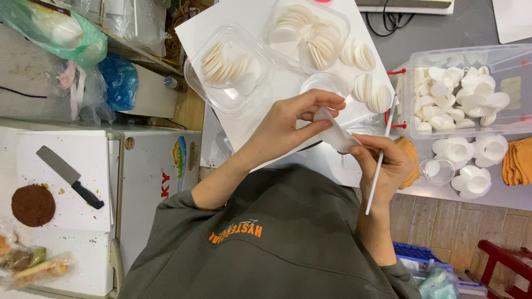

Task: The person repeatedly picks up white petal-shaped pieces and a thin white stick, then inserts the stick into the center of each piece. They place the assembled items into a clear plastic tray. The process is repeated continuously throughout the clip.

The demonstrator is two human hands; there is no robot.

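Note:
My left hand pinches a thin white round wrapper by its upper edge, over the table's front edge. My right hand touches the wrapper's lower right side and grips a thin white stick that points up toward a clear bin. The bin has red latches and holds several folded white pieces. Two clear trays of stacked white discs sit on a white board beyond my hands. A small clear bowl and loose disc stacks lie beside them.
Folded white pieces, a small clear cup and tan discs lie at the right. To the left, a cleaver and a brown round cake rest on a white surface. A red chair stands lower right.

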